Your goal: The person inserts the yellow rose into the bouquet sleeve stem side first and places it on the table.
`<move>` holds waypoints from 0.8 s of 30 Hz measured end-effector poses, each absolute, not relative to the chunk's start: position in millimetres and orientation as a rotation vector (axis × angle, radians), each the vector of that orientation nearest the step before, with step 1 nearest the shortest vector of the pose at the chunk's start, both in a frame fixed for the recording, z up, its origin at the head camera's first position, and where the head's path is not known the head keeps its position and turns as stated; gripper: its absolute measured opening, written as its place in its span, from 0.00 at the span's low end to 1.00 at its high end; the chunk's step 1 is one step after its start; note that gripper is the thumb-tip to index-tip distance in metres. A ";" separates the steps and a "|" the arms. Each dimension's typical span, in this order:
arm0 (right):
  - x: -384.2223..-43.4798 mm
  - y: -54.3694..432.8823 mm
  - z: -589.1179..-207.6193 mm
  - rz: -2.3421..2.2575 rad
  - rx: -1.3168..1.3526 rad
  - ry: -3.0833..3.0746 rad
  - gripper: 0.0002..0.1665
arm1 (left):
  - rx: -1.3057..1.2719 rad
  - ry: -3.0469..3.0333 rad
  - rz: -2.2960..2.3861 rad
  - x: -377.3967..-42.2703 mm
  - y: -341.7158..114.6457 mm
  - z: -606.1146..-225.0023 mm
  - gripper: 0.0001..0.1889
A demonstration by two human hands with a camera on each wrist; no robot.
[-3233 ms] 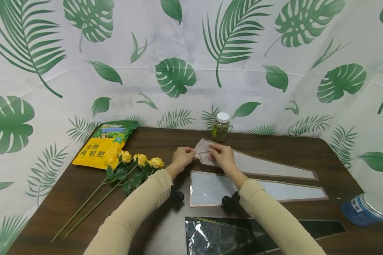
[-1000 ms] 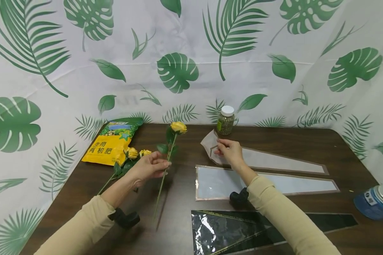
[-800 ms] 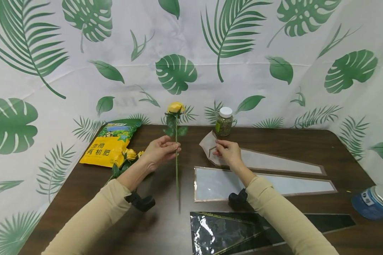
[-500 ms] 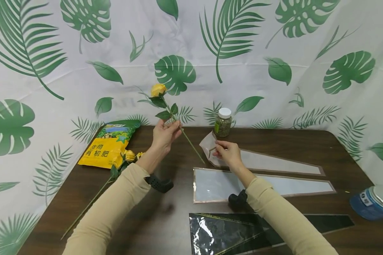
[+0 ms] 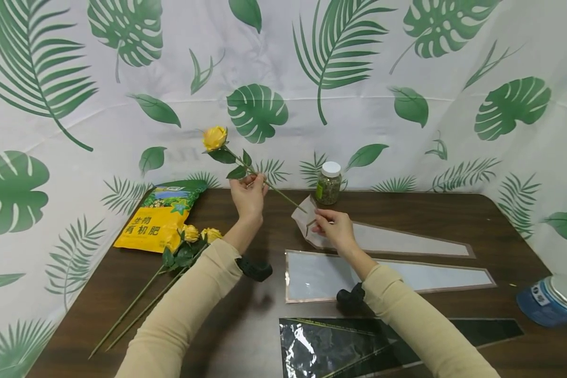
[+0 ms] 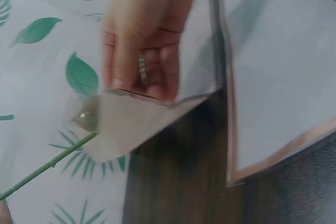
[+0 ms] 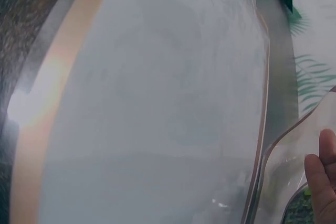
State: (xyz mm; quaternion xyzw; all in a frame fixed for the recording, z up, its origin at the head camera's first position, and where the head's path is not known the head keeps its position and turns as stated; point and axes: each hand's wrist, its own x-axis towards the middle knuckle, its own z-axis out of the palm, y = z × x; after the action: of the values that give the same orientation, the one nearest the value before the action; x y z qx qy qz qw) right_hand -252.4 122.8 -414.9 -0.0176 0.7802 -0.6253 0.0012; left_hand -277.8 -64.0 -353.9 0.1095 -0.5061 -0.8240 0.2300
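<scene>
My left hand (image 5: pixel 249 197) holds a yellow rose (image 5: pixel 215 138) by its green stem, just below the leaves. The flower leans up to the left, and the stem's lower end reaches the flared mouth of a tapered flower wrapping sleeve (image 5: pixel 397 237). Whether that tip is inside the sleeve or only in front of it, I cannot tell. My right hand (image 5: pixel 337 231) pinches the rim of this pale sleeve. In the left wrist view, the stem (image 6: pixel 52 163) slants towards the sleeve's lifted edge. The right wrist view catches only some fingers (image 7: pixel 317 177) of the right hand.
Two more yellow roses (image 5: pixel 189 247) lie beside a yellow fertilizer bag (image 5: pixel 146 226). A white-lidded jar (image 5: pixel 328 186) stands behind the sleeve. Nearer lie another white sleeve (image 5: pixel 307 278) and a black one (image 5: pixel 331 346). A blue can (image 5: pixel 548 302) stands at right.
My left hand has let go of the sleeve's mouth, picked a rose off the table and tilted it, stem end towards the sleeve. My right hand keeps its pinch on the rim.
</scene>
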 end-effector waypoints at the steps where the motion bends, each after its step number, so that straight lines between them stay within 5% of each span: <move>1: -251.9 122.1 -414.3 -1.959 -0.067 2.453 0.17 | 0.303 -1.407 -2.253 -277.6 -62.8 -356.5 0.16; 24: -249.7 110.9 -400.7 -1.933 -0.152 2.585 0.16 | 0.087 -1.610 -2.016 -265.3 -56.3 -378.8 0.21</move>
State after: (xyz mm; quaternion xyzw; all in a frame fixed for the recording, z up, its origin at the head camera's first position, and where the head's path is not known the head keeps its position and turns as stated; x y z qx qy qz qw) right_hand -249.7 110.9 -400.7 -0.0469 0.7992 -0.5975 -0.0447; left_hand -265.3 -56.3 -378.8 0.0325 -0.5994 -0.7505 0.2765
